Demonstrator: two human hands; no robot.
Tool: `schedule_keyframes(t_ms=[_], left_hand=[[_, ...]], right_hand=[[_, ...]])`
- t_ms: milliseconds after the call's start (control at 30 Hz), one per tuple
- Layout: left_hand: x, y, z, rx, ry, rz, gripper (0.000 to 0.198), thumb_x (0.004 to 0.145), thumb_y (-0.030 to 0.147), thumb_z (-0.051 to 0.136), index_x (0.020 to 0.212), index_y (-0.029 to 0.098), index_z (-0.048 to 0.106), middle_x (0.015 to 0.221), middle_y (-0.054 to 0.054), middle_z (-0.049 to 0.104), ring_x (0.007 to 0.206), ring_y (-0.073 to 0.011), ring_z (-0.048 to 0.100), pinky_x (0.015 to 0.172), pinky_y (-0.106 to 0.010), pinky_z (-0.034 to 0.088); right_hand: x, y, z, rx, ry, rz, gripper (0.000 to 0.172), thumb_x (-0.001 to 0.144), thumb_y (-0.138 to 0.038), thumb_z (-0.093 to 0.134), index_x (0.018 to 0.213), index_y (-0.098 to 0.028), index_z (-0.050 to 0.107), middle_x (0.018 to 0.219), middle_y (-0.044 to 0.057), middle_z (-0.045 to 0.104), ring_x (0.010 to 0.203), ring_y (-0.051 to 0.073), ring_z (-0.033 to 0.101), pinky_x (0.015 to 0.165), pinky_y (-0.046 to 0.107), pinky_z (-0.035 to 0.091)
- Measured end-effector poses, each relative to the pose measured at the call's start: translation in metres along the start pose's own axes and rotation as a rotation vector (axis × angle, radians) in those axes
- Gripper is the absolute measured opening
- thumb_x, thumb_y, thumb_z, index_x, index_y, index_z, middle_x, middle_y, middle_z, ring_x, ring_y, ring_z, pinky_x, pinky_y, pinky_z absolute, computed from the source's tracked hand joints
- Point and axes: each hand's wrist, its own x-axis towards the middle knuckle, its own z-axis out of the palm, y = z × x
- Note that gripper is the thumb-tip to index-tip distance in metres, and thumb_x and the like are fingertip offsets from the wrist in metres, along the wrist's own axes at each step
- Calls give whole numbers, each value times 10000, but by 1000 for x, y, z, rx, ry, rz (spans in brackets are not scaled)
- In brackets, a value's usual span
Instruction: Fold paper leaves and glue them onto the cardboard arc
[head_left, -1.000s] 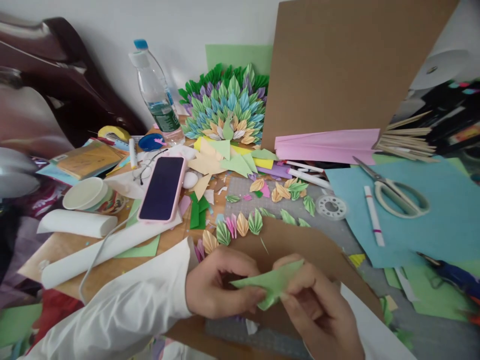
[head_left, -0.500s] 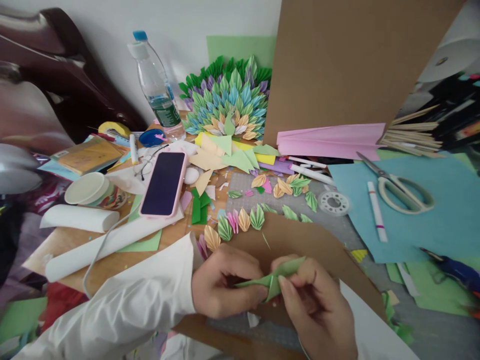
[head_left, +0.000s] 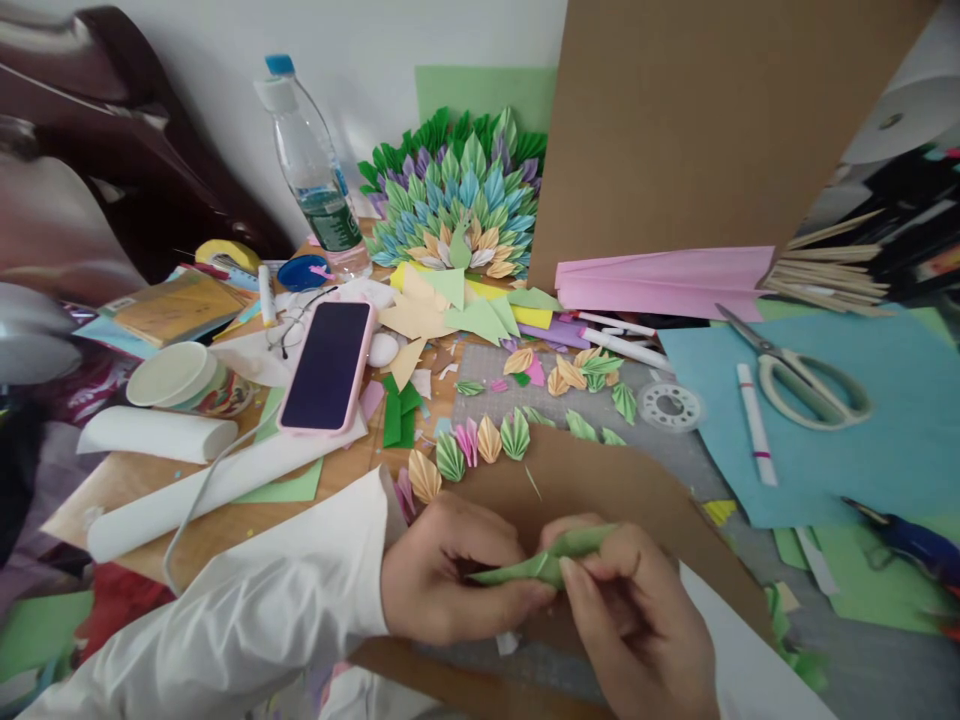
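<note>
A strip of green paper (head_left: 555, 560), folded or rolled lengthwise, is held between both hands above the brown cardboard (head_left: 600, 480). My left hand (head_left: 457, 570) pinches its left part between thumb and fingers. My right hand (head_left: 637, 600) grips the other end with thumb and forefinger, and its remaining fingers curl in. Just beyond the hands, pleated paper leaves (head_left: 489, 440) in orange, pink and green line the cardboard's far edge. A thin green sliver (head_left: 533, 482) lies on the cardboard. The fingers hide part of the strip.
A phone (head_left: 328, 367) and rolled white paper (head_left: 210, 490) lie to the left, with bottles (head_left: 330, 215) behind. Scissors (head_left: 810, 380) and a white marker (head_left: 756, 425) rest on blue paper (head_left: 705, 370) at right. A peacock of pleated paper (head_left: 457, 190) stands against the wall.
The green paper looks narrower and smoother; the corner that hung below it between my hands no longer shows. My left thumb has slid slightly to the right along it.
</note>
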Motion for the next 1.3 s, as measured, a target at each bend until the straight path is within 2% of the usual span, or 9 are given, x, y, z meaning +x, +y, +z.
schedule_keyframes(t_ms=[133,233,300,367,500,633,800,1033,1300], left_hand=[[-1,0,-2,-110,-17,-52,299,856,183,602,597,50,667,490,-71,570,437,-86,482,412,-188,340],[-2,0,-3,-201,-14,-90,313,888,221,577,669,40,706,503,-105,627,444,-108,550,430,-179,421],[-2,0,-4,-228,-14,-89,336,900,256,568,682,46,713,503,-109,638,443,-111,559,434,-177,440],[-2,0,-4,-237,-34,-91,357,901,289,573,672,49,706,527,-123,649,455,-114,567,437,-179,443],[-4,-2,-3,-250,-82,-134,375,895,325,583,670,45,688,561,-134,644,463,-112,564,434,-183,427],[-5,-6,0,-334,-113,-263,445,885,440,586,664,62,664,558,-81,597,432,-75,508,413,-159,398],[-3,-9,3,-446,-200,-360,531,868,567,550,631,95,606,529,-17,522,413,-48,473,398,-127,370],[-5,-10,0,-400,-269,-274,500,899,520,532,654,89,600,514,-12,508,393,-41,449,393,-122,365],[-4,-10,2,-483,-232,-371,552,886,586,509,657,97,628,484,-1,517,401,-50,445,403,-137,362]], right_hand=[[8,-2,1,194,50,85,113,973,-203,491,1014,-288,429,904,6,595,694,108,603,591,190,531],[12,2,-1,257,131,117,270,895,-426,615,1081,-313,454,899,1,565,674,118,558,545,187,509],[8,6,-5,219,50,173,287,868,-515,610,1020,-284,530,820,-2,554,624,124,538,497,191,480],[-2,9,-8,120,-70,275,247,886,-481,596,889,-234,602,711,1,551,565,130,529,471,206,459],[-18,5,-6,-46,39,393,337,883,-380,623,611,-191,559,550,-13,502,511,122,505,498,212,437],[-7,-7,1,-37,2,330,523,937,-457,507,495,-182,453,438,-34,412,427,95,410,463,219,354],[4,-11,-3,-121,-13,252,559,949,-472,474,477,-176,435,427,-34,406,421,89,381,427,220,291],[3,-11,-8,-173,-93,221,527,920,-510,497,542,-194,684,455,6,565,433,120,499,454,219,393],[9,-12,-6,63,-199,194,403,943,-380,497,619,-204,662,503,8,562,468,133,536,505,227,476]])
